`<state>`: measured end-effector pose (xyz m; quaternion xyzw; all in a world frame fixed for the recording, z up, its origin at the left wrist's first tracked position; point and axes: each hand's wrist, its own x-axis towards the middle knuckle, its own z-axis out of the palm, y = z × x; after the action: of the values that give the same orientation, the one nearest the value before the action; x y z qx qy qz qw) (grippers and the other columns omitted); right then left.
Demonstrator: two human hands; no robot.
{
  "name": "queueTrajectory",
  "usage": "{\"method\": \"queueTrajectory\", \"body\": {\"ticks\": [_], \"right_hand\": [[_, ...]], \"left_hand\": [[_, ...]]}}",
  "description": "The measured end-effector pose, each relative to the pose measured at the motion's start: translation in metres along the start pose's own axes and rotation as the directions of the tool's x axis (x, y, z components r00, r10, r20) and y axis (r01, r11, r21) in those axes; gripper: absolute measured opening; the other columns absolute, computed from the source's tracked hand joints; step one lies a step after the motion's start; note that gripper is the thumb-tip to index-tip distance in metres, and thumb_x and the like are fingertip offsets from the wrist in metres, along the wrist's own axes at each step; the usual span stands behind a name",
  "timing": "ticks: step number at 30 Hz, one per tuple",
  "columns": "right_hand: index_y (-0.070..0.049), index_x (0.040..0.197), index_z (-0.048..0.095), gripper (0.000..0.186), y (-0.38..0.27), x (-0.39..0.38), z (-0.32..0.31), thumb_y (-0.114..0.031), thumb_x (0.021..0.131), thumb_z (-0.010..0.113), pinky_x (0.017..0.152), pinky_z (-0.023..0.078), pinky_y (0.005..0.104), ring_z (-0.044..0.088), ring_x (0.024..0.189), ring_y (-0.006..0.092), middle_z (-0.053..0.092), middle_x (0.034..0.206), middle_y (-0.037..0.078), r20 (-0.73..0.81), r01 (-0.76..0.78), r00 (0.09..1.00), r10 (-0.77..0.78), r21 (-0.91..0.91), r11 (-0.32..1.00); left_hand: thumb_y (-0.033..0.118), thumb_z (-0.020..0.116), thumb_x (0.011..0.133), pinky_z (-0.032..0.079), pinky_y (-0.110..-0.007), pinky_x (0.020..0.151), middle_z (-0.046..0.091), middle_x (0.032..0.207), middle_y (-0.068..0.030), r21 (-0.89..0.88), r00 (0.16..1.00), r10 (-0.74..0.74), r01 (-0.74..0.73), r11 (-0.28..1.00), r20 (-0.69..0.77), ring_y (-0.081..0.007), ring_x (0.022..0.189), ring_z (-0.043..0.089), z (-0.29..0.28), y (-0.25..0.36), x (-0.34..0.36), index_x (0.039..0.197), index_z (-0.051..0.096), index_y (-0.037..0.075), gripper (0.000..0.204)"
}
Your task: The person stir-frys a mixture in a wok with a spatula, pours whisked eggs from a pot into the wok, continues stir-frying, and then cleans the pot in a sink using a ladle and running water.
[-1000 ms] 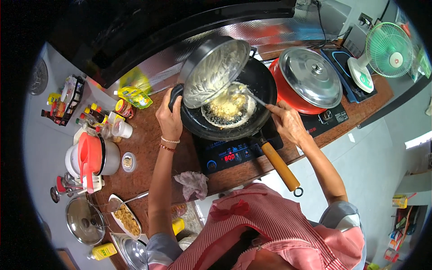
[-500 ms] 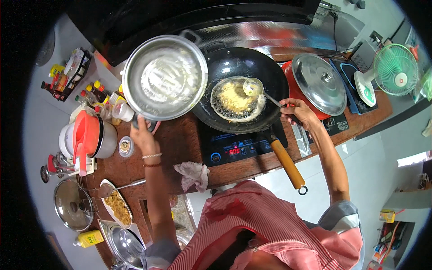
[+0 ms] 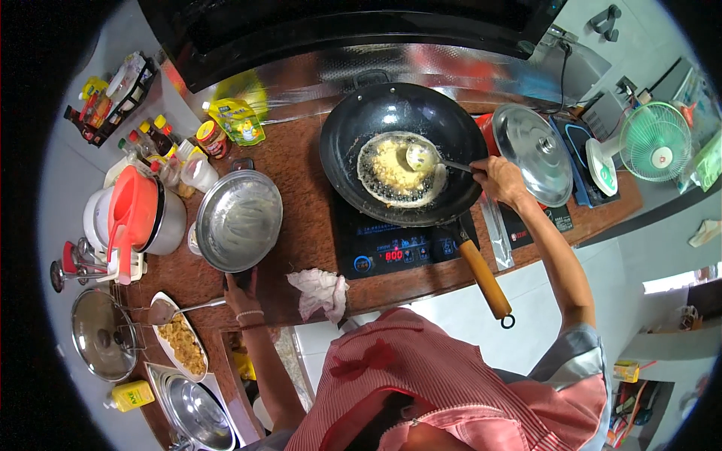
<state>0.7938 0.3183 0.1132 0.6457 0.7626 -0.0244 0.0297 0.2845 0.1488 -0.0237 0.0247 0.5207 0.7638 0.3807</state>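
Note:
My left hand [image 3: 242,295] is closed on the near handle of a shallow metal pot [image 3: 239,222], whose inside carries whitish smears. The pot is over the counter, left of a black wok [image 3: 406,101]; I cannot tell whether it rests there. My right hand [image 3: 499,180] grips the handle of a metal ladle [image 3: 421,158]. The ladle's bowl is inside the wok, at the edge of pale yellow, crumbly food [image 3: 395,167] that bubbles in oil. A lit induction cooktop [image 3: 391,252] lies under the wok, and the wok's wooden handle [image 3: 483,278] points toward me.
A white cloth [image 3: 320,292] lies at the counter's front edge. To the right are a metal lid [image 3: 532,154] and a green fan [image 3: 654,143]. At left stand sauce bottles [image 3: 158,139], a red strainer [image 3: 134,203] and a plate of fried food [image 3: 182,344] near the sink [image 3: 195,410].
My left hand has lowered the pot from beside the wok's rim, leftward and toward me. The ladle stays in the wok, with my right hand still around its handle.

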Motion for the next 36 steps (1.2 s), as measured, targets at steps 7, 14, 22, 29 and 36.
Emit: {"method": "queueTrajectory", "body": {"ticks": [7,14,22,29,36], "right_hand": [[-0.016,0.099,0.066,0.025,-0.008,0.0,-0.012,-0.025,0.078,0.056,0.081,0.048,0.0367,0.059,0.093,0.027,0.063,0.096,0.01,0.094,0.053,0.994,-0.059,0.066,0.996],[-0.014,0.096,0.066,0.025,-0.022,0.035,0.005,-0.026,0.077,0.057,0.081,0.047,0.0365,0.058,0.096,0.0266,0.063,0.098,0.011,0.122,0.155,0.98,-0.156,0.016,0.988],[-0.018,0.097,0.067,0.026,-0.023,0.086,0.012,-0.027,0.076,0.055,0.085,0.047,0.0352,0.056,0.101,0.0256,0.061,0.104,0.008,0.111,0.128,0.985,-0.129,0.022,0.992],[-0.011,0.091,0.069,0.025,0.024,0.087,0.026,-0.026,0.074,0.058,0.081,0.048,0.035,0.061,0.086,0.0299,0.064,0.091,0.015,0.047,0.042,0.997,-0.058,0.294,0.955],[0.008,0.093,0.063,0.023,0.019,0.053,0.001,-0.007,0.079,0.054,0.042,0.046,0.0252,0.057,0.046,0.0147,0.061,0.06,0.013,0.217,-0.199,0.975,0.048,0.756,0.624]], "left_hand": [[0.025,0.047,0.091,0.057,-0.037,0.073,0.055,0.112,-0.0152,-0.037,0.99,-0.099,0.096,0.995,-0.103,-0.0313,0.091,0.06,0.01,-0.018,0.003,0.117,0.047,-0.002,0.038],[0.028,0.041,0.092,0.051,-0.044,0.084,0.054,0.115,-0.0138,-0.086,0.981,-0.174,0.167,0.982,-0.084,-0.0319,0.101,0.055,-0.002,-0.021,0.019,0.121,0.044,0.0,0.041],[0.031,0.044,0.09,0.05,-0.034,0.062,0.056,0.104,-0.0099,0.104,0.928,-0.345,0.36,0.927,-0.14,-0.0261,0.085,0.056,-0.011,-0.008,-0.023,0.117,0.046,0.004,0.038],[0.026,0.05,0.089,0.033,-0.016,0.041,0.058,0.078,-0.0021,0.31,0.978,0.182,-0.207,0.928,0.106,-0.0056,0.05,0.046,0.049,-0.016,-0.107,0.109,0.052,0.01,0.026],[0.025,0.039,0.094,0.043,-0.017,0.05,0.061,0.078,-0.0057,0.605,0.577,-0.53,0.076,0.792,0.621,-0.0075,0.058,0.056,0.135,-0.05,-0.184,0.102,0.056,0.002,0.03]]}}
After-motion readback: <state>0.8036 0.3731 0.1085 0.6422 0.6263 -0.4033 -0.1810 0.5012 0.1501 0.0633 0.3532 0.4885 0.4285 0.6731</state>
